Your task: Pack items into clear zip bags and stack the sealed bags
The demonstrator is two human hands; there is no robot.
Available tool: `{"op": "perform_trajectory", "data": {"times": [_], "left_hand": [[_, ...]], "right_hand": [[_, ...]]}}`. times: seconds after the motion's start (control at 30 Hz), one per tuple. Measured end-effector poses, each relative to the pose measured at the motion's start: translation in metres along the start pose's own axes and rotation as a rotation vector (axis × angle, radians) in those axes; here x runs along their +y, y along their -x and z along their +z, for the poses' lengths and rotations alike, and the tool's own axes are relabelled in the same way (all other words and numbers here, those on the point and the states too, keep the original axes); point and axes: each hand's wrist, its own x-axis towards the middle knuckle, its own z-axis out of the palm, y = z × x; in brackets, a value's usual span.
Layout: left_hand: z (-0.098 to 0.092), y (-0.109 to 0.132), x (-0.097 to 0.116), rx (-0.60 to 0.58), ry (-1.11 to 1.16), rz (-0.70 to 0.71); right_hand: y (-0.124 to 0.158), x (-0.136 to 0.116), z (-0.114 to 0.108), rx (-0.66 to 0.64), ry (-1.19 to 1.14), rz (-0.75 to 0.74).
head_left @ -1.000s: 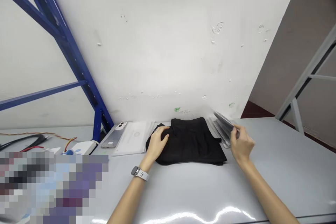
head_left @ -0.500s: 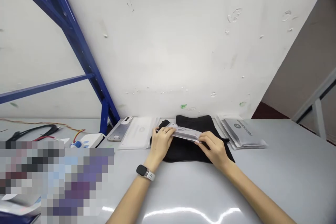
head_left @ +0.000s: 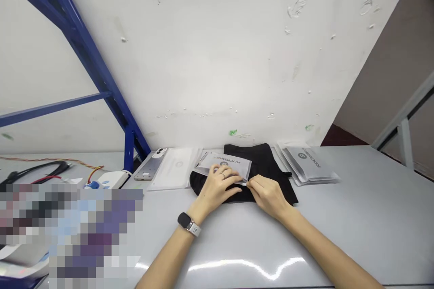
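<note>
A small frosted plastic bag [head_left: 233, 162] printed ROCKBROS lies on a folded black cloth [head_left: 267, 162] on the table. My left hand [head_left: 219, 187] rests on the bag's lower part, fingers stretched out and thumb apart. At the bag's lower right corner, my right hand [head_left: 269, 194] is closed in a pinch on its edge, beside a small white piece. The right fingertips partly hide that corner. What is inside the bag I cannot make out.
More frosted ROCKBROS bags [head_left: 312, 165] are stacked to the right. On the left lie larger frosted bags [head_left: 174, 169] and a phone [head_left: 151, 167]. Farther left are a white power strip [head_left: 111, 179] and black cables [head_left: 37, 169]. A blue metal frame [head_left: 91, 63] stands against the white wall.
The bag went from raised and tilted between both hands to lying flat, its print facing up. My left hand shifted onto it; my right hand moved left and pinched the lower corner.
</note>
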Motion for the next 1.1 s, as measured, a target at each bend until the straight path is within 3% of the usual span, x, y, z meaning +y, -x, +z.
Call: {"op": "perform_trajectory", "data": {"times": [0.13, 0.27, 0.4, 0.6, 1.1], "left_hand": [[0.013, -0.005, 0.015, 0.042, -0.002, 0.09], [0.014, -0.005, 0.009, 0.046, -0.115, 0.111], [-0.003, 0.0, -0.012, 0.0, -0.175, -0.037], [-0.025, 0.008, -0.034, -0.14, -0.086, -0.229], [-0.039, 0.021, -0.05, -0.174, 0.02, -0.323]], "right_hand": [[0.002, -0.005, 0.004, -0.037, 0.039, -0.031], [0.0, -0.002, 0.001, -0.057, 0.082, -0.026], [-0.002, 0.009, -0.008, -0.061, 0.126, 0.042], [0.0, 0.023, -0.015, -0.08, 0.17, 0.118], [0.007, 0.025, -0.011, -0.077, 0.142, 0.143]]}}
